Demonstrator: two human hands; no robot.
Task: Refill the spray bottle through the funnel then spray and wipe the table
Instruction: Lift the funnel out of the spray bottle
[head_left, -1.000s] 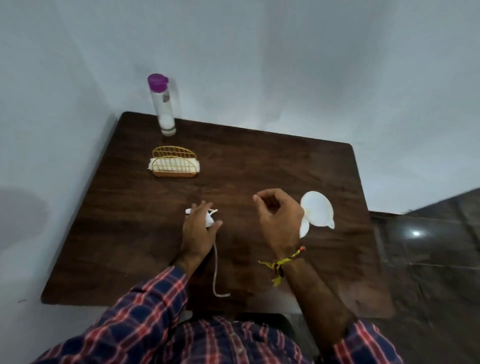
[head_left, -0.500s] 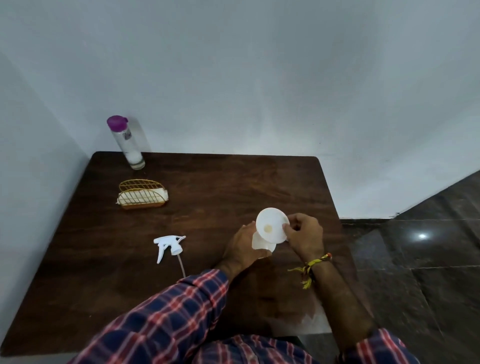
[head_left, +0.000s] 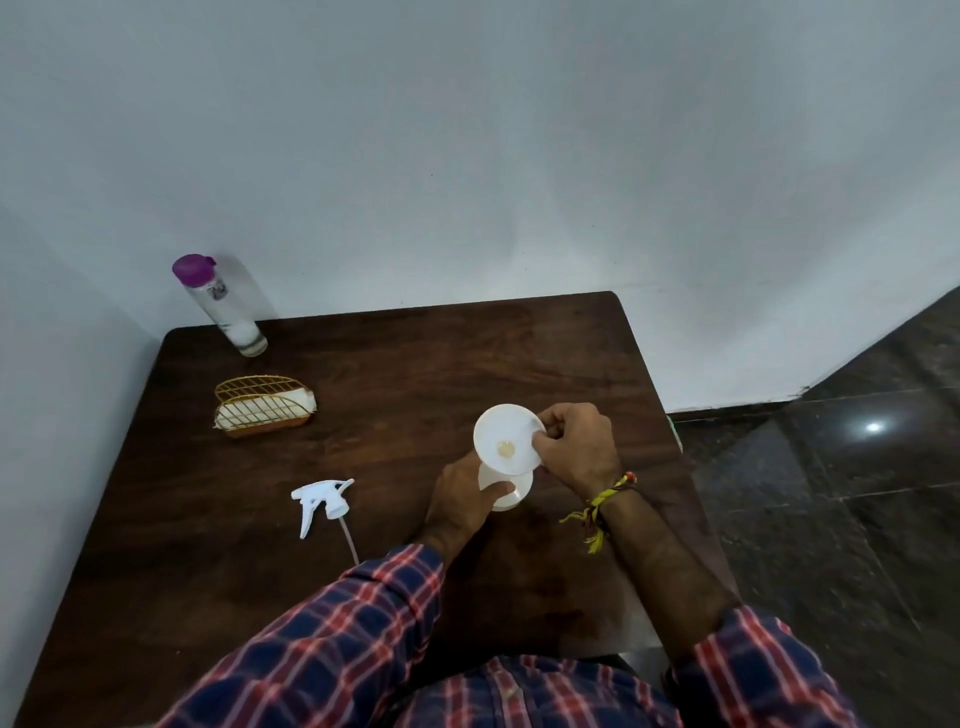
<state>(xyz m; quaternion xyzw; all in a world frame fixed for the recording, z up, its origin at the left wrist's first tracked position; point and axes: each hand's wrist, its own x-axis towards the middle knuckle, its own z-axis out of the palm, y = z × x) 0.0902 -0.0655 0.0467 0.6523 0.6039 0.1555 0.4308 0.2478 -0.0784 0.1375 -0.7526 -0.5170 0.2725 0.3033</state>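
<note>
Right hand (head_left: 574, 447) pinching funnel (head_left: 506, 439) rim, left hand (head_left: 460, 506) gripping spray bottle (head_left: 511, 493)

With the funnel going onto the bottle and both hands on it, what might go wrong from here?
1. The left hand grips the small bottle low while the wide funnel, pinched at its rim by the right hand, sits on top; it looks top-heavy and may tip if released.
2. The refill bottle stands at the far corner; reaching for it frees a hand.
3. The spray head lies loose nearby, and a sleeve could sweep its tube.
</note>
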